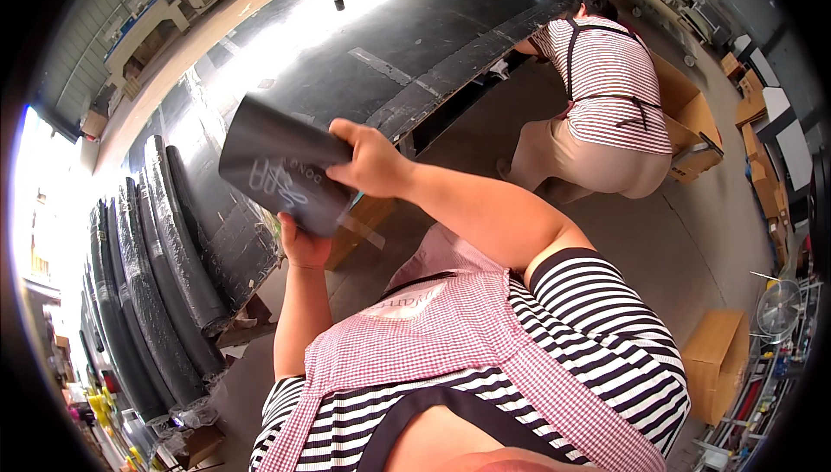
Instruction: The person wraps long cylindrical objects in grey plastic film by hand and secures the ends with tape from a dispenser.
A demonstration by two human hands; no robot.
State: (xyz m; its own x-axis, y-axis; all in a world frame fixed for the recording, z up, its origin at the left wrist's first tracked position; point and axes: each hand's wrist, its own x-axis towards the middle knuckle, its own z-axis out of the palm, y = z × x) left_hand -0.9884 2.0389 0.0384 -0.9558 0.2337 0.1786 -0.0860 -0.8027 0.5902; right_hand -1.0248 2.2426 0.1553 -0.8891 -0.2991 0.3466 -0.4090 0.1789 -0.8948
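Note:
Both my hands hold up a black piece with white printing (275,160) over the near edge of the dark worktable (381,65). It looks smooth, with a slightly curved outer edge; whether it is a folded sheet, a bag or a short roll I cannot tell. My left hand (305,245) grips its lower edge, thumb up along the near face. My right hand (370,159) closes on its right side, thumb on the printed face. The far fingers of both hands are partly hidden. A clear strip (363,231) hangs beside its lower right corner.
Long plastic-wrapped black rolls (177,238) lean at the table's left end. A co-worker in a striped shirt (606,83) bends at the table's right side, next to an open carton (684,109). Another carton (717,364) and a fan (779,309) stand at right.

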